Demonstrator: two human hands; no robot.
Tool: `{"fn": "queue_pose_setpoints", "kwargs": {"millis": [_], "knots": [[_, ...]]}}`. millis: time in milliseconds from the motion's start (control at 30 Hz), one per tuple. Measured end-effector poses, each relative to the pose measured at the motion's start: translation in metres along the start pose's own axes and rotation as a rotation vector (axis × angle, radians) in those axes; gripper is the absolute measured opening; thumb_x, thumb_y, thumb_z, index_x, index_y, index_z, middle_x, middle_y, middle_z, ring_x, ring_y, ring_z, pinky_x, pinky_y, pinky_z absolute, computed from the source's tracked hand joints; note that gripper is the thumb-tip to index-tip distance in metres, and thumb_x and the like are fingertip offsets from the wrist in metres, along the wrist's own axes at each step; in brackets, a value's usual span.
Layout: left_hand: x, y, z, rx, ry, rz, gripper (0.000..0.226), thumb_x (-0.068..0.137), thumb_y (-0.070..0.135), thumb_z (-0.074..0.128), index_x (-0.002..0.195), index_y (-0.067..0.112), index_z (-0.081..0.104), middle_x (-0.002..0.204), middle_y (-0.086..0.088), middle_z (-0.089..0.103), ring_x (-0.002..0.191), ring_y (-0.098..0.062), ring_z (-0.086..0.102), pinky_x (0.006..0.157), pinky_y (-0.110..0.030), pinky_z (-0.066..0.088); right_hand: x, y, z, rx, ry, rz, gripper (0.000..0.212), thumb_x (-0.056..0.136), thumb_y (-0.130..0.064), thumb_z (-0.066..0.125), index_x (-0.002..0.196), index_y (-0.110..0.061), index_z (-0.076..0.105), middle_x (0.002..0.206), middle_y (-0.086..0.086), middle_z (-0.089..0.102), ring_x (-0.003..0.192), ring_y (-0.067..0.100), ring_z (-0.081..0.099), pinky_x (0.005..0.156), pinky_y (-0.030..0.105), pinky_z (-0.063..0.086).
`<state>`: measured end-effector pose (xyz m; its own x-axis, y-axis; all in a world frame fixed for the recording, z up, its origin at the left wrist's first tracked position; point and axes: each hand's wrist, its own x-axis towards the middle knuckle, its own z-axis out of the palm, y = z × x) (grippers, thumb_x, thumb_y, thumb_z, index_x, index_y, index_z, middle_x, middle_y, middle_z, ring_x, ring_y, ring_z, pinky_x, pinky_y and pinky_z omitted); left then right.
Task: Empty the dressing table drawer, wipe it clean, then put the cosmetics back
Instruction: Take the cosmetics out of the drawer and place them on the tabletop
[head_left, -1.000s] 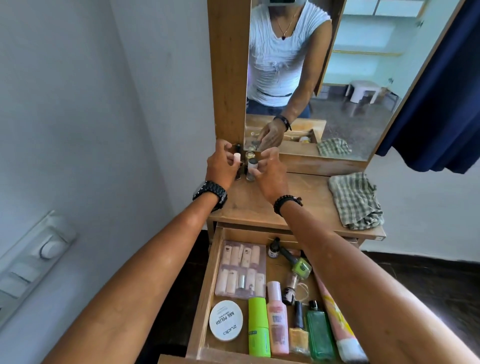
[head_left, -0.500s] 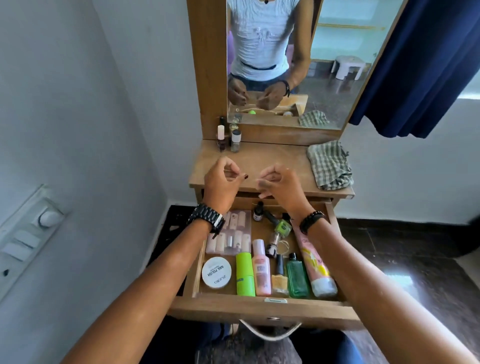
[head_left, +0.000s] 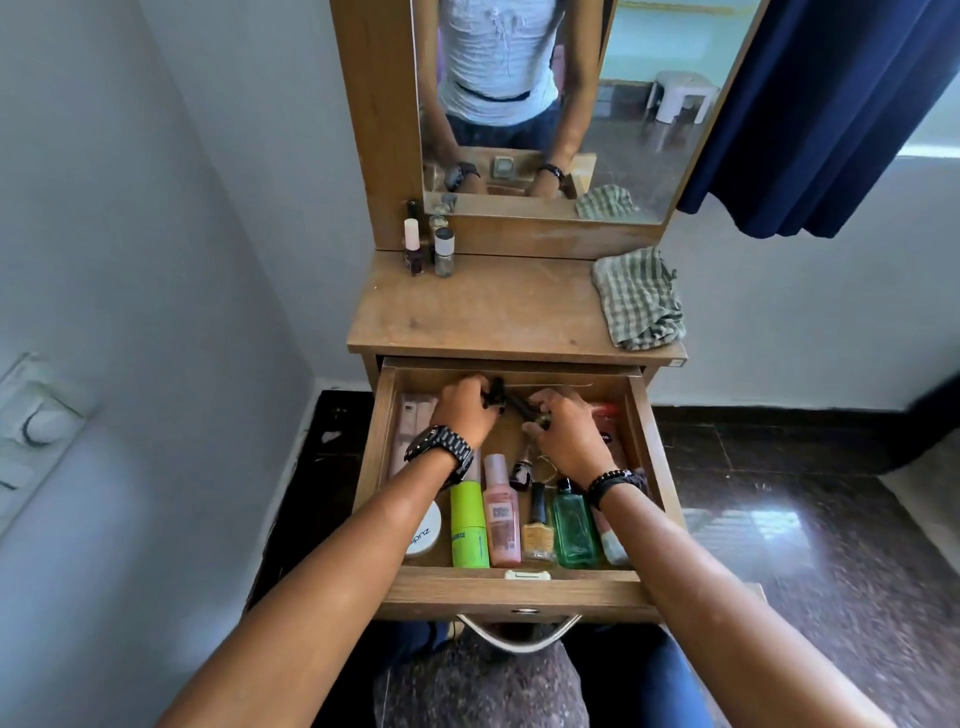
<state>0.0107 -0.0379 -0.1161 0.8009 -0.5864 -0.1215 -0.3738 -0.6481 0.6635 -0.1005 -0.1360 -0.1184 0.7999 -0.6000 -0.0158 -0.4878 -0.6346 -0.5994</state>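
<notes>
Head view: both hands at drawer (head_left: 522, 590) rear; left grip (head_left: 464, 409) pinches small dark bottle (head_left: 496, 393), right grip (head_left: 566, 427) closed on green-based bottle (head_left: 532, 413).

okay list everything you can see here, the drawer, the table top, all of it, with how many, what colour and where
drawer: one, wood, pulled open
small bottles: three or four, on table top, back left
checked cloth: one, green-white, table top right
mirror: one, above table top
clear pouch: one, pink tubes inside, drawer left
round tin: one, white, drawer front left
green tube: one, lime, drawer front
pink bottle: one, beside green tube
gold polish: one, drawer front
green glass bottle: one, drawer front right
curtain: one, navy, upper right
left hand: grips a dark bottle, drawer back
right hand: pinches a dark item, drawer back
</notes>
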Motion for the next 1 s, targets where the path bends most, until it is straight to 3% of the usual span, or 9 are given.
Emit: {"fn": "queue_pose_setpoints", "kwargs": {"millis": [133,267,433,567,700,767,867,933,1000], "knots": [[-0.003,-0.001,0.007,0.044,0.054,0.068,0.023,0.082,0.029,0.066,0.102,0.019,0.063,0.097,-0.008,0.067,0.091,-0.027,0.063,0.071,-0.034,0.051,-0.002,0.000,0.002,-0.075,-0.009,0.011,0.032,0.085,-0.021,0.065,0.114,-0.007,0.059,0.123,0.011,0.050,0.106,0.029,0.056,0.088,0.034,0.047],[-0.009,-0.001,0.005,0.041,0.099,0.152,0.023,0.082,0.025,0.066,0.102,0.016,0.062,0.104,-0.008,0.064,0.092,-0.026,0.061,0.073,-0.035,0.052,-0.004,-0.005,0.000,-0.089,-0.017,0.037,0.027,0.082,-0.018,0.065,0.106,-0.007,0.056,0.112,0.013,0.059,0.098,0.030,0.059,0.080,0.034,0.048],[-0.017,0.002,-0.006,-0.022,0.122,0.181,0.020,0.078,0.024,0.069,0.095,0.014,0.063,0.092,-0.007,0.070,0.083,-0.024,0.064,0.068,-0.029,0.051,-0.008,-0.009,-0.007,-0.100,-0.050,0.003,0.031,0.082,-0.013,0.061,0.112,-0.007,0.059,0.111,0.015,0.061,0.100,0.030,0.059,0.083,0.034,0.049],[-0.023,0.007,-0.021,-0.087,0.116,0.187,0.017,0.077,0.022,0.071,0.089,0.013,0.062,0.087,-0.004,0.070,0.078,-0.017,0.064,0.063,-0.020,0.044,-0.011,-0.006,-0.021,-0.053,-0.064,-0.028,0.007,0.083,-0.012,0.064,0.088,-0.006,0.065,0.096,0.012,0.065,0.082,0.022,0.058,0.068,0.028,0.044],[-0.036,0.012,-0.044,-0.207,0.140,0.220,0.015,0.077,0.021,0.071,0.086,0.014,0.062,0.082,0.003,0.068,0.075,-0.014,0.064,0.067,-0.025,0.050,-0.017,-0.015,-0.047,0.084,-0.037,-0.083,0.010,0.084,-0.015,0.067,0.076,-0.011,0.063,0.084,0.002,0.063,0.073,0.014,0.056,0.063,0.018,0.044],[-0.040,0.014,-0.058,-0.258,0.171,0.236,0.014,0.078,0.020,0.071,0.086,0.015,0.061,0.080,0.008,0.064,0.071,-0.006,0.060,0.064,-0.012,0.045,-0.015,-0.026,-0.060,0.144,0.001,-0.128,0.021,0.082,-0.020,0.070,0.065,-0.020,0.057,0.075,-0.002,0.062,0.065,0.006,0.053,0.055,0.010,0.040],[-0.036,0.015,-0.083,-0.250,0.265,0.280,0.015,0.079,0.022,0.071,0.089,0.015,0.062,0.079,0.012,0.060,0.071,-0.002,0.056,0.062,-0.007,0.041,-0.004,-0.051,-0.071,0.279,0.056,-0.182,0.008,0.081,-0.022,0.072,0.078,-0.022,0.064,0.077,-0.006,0.066,0.064,-0.004,0.057,0.057,0.008,0.042],[-0.027,0.015,-0.096,-0.269,0.332,0.269,0.018,0.079,0.022,0.071,0.092,0.012,0.063,0.084,0.008,0.061,0.077,-0.006,0.056,0.064,-0.012,0.042,0.012,-0.067,-0.072,0.360,0.109,-0.166,0.014,0.081,-0.024,0.072,0.092,-0.015,0.069,0.083,-0.006,0.066,0.069,-0.002,0.058,0.058,0.008,0.045],[-0.014,0.015,-0.107,-0.304,0.373,0.224,0.019,0.080,0.020,0.070,0.095,0.010,0.063,0.088,0.007,0.060,0.079,-0.005,0.053,0.061,-0.003,0.038,0.032,-0.082,-0.067,0.381,0.153,-0.163,0.015,0.081,-0.025,0.072,0.091,-0.015,0.070,0.083,-0.006,0.065,0.069,0.003,0.057,0.060,0.012,0.044]]}}
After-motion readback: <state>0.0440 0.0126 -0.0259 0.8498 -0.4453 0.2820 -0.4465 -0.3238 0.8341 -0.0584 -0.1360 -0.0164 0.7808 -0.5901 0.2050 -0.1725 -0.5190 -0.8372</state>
